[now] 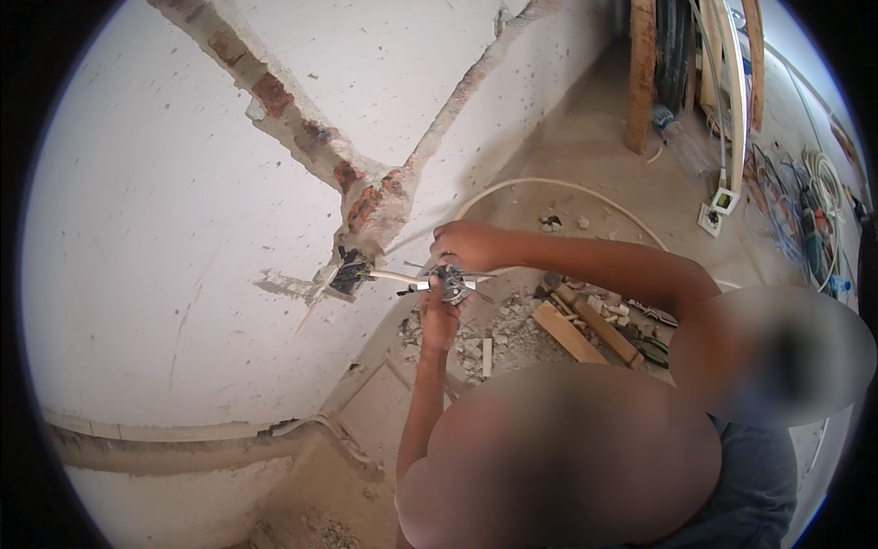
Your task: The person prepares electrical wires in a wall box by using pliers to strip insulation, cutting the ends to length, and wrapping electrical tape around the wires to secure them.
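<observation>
In front of the chased wall, my left hand (pixel 438 322) grips a small round socket insert (pixel 455 290) from below, thumb on its face. Grey metal and white parts show on it, and thin wire ends stick out around it. My right hand (pixel 471 243) is at the insert's upper edge, fingers bent and closed; what they pinch is hidden. A white cable (pixel 393 275) runs from the wall opening (pixel 347 274) to the insert. That opening is dark and rough-edged, with wire ends in it.
Branching grooves (pixel 311 137) with bare brick cut the white wall. Rubble (pixel 512 325), wood strips (pixel 567 334) and pliers (pixel 654 349) lie on the floor. A pale cable (pixel 558 183) loops behind my right arm. Wooden legs (pixel 640 82), a plastic bottle (pixel 681 142) and coiled cable (pixel 826 183) are farther right.
</observation>
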Demonstrator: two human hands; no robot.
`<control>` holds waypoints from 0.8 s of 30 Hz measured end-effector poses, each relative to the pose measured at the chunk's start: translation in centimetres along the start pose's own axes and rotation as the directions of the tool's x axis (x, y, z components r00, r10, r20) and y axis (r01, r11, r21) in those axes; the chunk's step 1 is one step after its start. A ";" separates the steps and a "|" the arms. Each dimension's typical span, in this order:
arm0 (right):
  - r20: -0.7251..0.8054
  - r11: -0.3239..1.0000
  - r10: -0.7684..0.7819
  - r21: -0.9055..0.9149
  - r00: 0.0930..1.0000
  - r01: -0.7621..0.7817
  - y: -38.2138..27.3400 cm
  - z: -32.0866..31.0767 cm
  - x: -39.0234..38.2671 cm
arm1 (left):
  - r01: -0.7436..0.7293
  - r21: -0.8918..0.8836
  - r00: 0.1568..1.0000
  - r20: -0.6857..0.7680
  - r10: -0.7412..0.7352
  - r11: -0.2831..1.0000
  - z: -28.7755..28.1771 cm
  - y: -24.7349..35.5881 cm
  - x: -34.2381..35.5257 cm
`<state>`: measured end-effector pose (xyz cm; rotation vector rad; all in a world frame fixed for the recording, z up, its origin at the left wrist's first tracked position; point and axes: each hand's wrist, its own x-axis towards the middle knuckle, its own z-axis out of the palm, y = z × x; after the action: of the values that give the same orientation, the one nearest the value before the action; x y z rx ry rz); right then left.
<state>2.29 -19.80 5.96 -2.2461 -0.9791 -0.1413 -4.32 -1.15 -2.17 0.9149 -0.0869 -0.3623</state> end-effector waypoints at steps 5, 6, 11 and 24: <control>0.059 0.761 -0.372 -0.551 0.926 0.341 -2.7 -0.3 -0.8 | -0.028 0.031 0.999 -0.026 0.029 0.999 0.5 -0.1 -0.2; 0.103 0.729 -0.365 -0.587 0.925 0.352 -3.2 -0.7 -0.7 | -0.027 0.014 1.000 -0.012 0.027 1.000 0.6 0.0 -0.1; 0.276 0.675 -0.316 -0.607 0.908 0.420 -2.7 -1.3 0.4 | -0.024 -0.076 0.999 -0.049 0.020 0.997 1.5 -0.9 0.5; 0.004 0.860 0.157 -0.492 0.988 -0.135 -4.1 4.4 0.0 | -0.230 0.134 0.923 -0.284 0.260 0.964 0.5 -4.8 1.8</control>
<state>-1.19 -15.06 4.77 -2.7920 -0.8579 -0.3037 -4.00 -4.80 -5.75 1.0339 0.0605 0.0171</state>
